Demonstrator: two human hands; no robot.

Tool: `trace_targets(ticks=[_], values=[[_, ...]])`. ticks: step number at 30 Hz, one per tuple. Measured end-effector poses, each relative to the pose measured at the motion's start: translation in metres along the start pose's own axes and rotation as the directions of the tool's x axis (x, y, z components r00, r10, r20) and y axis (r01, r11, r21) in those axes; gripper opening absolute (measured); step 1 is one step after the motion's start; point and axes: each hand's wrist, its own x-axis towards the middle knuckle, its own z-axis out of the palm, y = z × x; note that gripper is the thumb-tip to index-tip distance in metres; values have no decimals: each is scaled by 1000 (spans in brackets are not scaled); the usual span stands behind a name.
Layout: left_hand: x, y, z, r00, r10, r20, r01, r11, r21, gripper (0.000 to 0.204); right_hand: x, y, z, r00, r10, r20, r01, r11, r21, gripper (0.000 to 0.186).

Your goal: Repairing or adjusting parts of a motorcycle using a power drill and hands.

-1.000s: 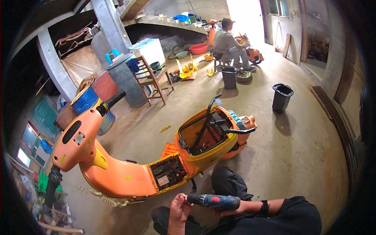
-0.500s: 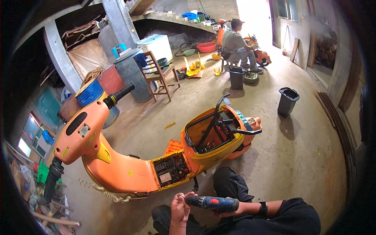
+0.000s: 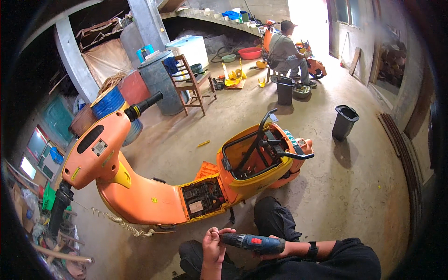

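Note:
My right hand (image 3: 274, 253) is wrapped around a dark blue and black cordless drill (image 3: 256, 241) with red marks on its side; the drill points left over my lap. At its chuck end, my left hand (image 3: 214, 243) is closed in a pinch, and whatever lies between those fingertips is too small to make out. Just ahead of my knees stands an orange and yellow electric scooter (image 3: 144, 199). Its floor compartment (image 3: 204, 198) is uncovered, showing wiring and dark parts. The seat opening (image 3: 245, 158) is also bare, with a black frame around it.
A coiled cable (image 3: 122, 226) hangs by the scooter's near side. A yellow tool (image 3: 203, 143) lies on the floor beyond it. Black bins (image 3: 345, 122), a wooden chair (image 3: 190, 85) and barrels (image 3: 109, 106) stand around. Another person (image 3: 285, 53) sits farther back beside a second scooter.
The view has shifted slightly. Both hands stay at the drill, with the left fingers still pinched at its chuck end. The scooter has not visibly moved.

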Motion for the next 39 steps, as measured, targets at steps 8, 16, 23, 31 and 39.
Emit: trace_targets(ticks=[8,16,23,31,39], values=[[-4,-9,-2,999,34,-22,-39,968,-248,16,-6,21,-7,998,-50,44,55,993,-104,30],[-7,-2,6,999,-38,29,43,982,-184,19,-2,7,4,999,20,-41,-25,992,-121,32],[-11,-14,14,998,-27,-65,11,975,-223,24,-2,-1,3,999,33,-28,-38,976,-215,33],[-12,-19,25,991,-113,-76,90,961,-261,36,-1,1,7,997,-7,-74,-7,984,-177,30],[-11,-22,26,997,-54,-50,37,951,-307,49,-5,20,0,1000,6,-21,-9,990,-140,36]])
